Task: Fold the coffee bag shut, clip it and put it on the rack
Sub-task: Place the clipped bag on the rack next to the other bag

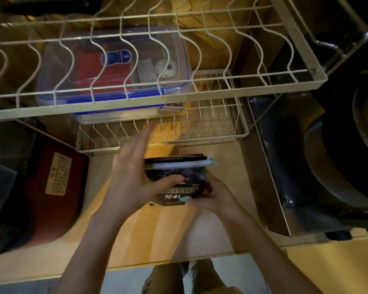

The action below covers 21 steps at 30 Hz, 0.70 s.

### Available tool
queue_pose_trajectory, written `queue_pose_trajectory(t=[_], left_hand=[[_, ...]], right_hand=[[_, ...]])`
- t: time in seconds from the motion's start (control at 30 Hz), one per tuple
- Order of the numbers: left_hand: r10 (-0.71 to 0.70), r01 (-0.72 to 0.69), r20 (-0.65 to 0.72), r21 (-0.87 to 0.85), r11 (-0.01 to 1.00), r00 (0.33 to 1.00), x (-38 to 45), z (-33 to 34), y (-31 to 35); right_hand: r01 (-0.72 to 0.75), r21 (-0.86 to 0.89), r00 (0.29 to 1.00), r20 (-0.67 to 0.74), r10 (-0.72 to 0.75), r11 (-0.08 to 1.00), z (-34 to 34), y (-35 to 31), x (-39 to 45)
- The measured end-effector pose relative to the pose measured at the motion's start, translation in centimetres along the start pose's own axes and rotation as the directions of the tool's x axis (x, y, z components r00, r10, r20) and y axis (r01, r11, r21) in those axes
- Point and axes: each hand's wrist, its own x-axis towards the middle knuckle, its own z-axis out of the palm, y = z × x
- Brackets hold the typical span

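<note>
A black coffee bag [180, 188] with white lettering is held above the wooden counter, its top folded over. A long pale blue clip [183, 164] runs across the folded top. My left hand [134, 177] grips the bag's left side, thumb across its front and fingers stretched toward the rack. My right hand [215, 194] holds the bag's lower right corner. A small wire rack [164, 136] sits on the counter just beyond the bag. A larger white wire rack [157, 98] hangs above it.
A clear plastic box with a blue rim [115, 66] sits under the upper rack. A red appliance [57, 187] stands at the left. A steel tray with dark pans [319, 166] is at the right. The counter's front edge [179, 262] is near my legs.
</note>
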Motion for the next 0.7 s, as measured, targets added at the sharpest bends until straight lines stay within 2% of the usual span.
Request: queue_pose_trajectory(t=[0.03,0.1,0.17,0.23,0.33,0.47,0.7], left_hand=[[-0.095,0.095,0.002,-0.136,0.986,0.995,-0.9,-0.3,-1.2],[-0.227,0.266,0.15,-0.352,0.897,0.962,-2.8,-0.1,-3.9],[-0.238,0.378,0.357,-0.4,0.835,0.903,-4.2,1.3,-6.1],[-0.237,0.425,0.445,-0.392,0.816,0.864,-5.1,3.1,-7.2],[-0.275,0.438,0.392,-0.426,0.792,0.878,-4.9,4.6,-7.3],[-0.304,0.404,0.295,-0.386,0.829,0.906,-3.8,4.7,-6.9],[-0.216,0.29,0.255,-0.306,0.907,0.943,-2.6,1.5,-4.1]], right_hand=[[-0.002,0.0,1.0,0.0,0.002,1.0,0.0,0.0,-0.1],[-0.009,-0.017,1.0,-0.002,0.009,1.0,0.0,0.1,0.0],[-0.02,-0.035,1.0,0.001,0.02,0.999,-0.1,-0.2,0.1],[-0.028,-0.057,1.0,0.007,0.029,0.998,-0.3,-0.4,0.2],[-0.021,-0.119,1.0,0.019,0.023,0.993,-0.3,-0.9,0.3],[-0.021,-0.181,1.0,-0.02,0.018,0.983,-0.2,-1.4,0.2],[-0.029,-0.307,0.997,-0.083,0.003,0.951,-0.7,-5.2,-1.3]])
